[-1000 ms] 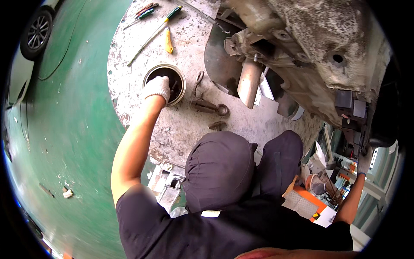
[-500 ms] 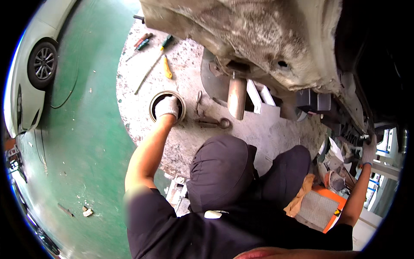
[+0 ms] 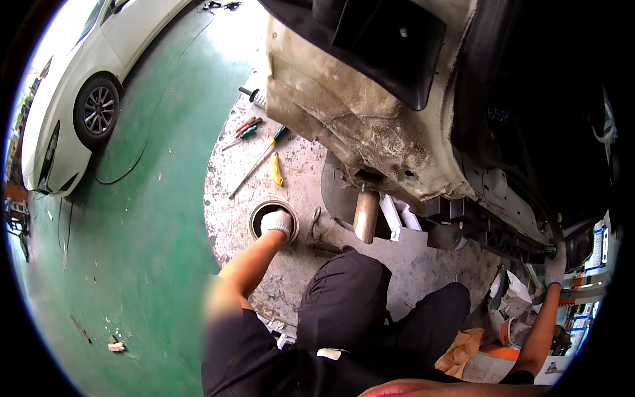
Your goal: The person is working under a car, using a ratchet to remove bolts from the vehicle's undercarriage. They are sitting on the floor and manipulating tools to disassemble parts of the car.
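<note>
While your left hand point(image 3: 276, 223) sits inside the one round can point(image 3: 274, 200), just left of frame center on the surface point(image 3: 304, 178), its fingers are hidden: can't tell if clenched or grasping. Can interior dark, contents unreadable. Higher up: one yellow-handled tool point(image 3: 276, 170), one long screwdriver point(image 3: 254, 165), small screwdrivers point(image 3: 248, 131), count unclear. Your right hand point(image 3: 555, 261), far right, is at the vehicle body point(image 3: 370, 126); grip can't be told.

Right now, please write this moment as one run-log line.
Left hand: gloved, in round can; right hand: gloved, at car body; yellow tool: beyond can
</note>
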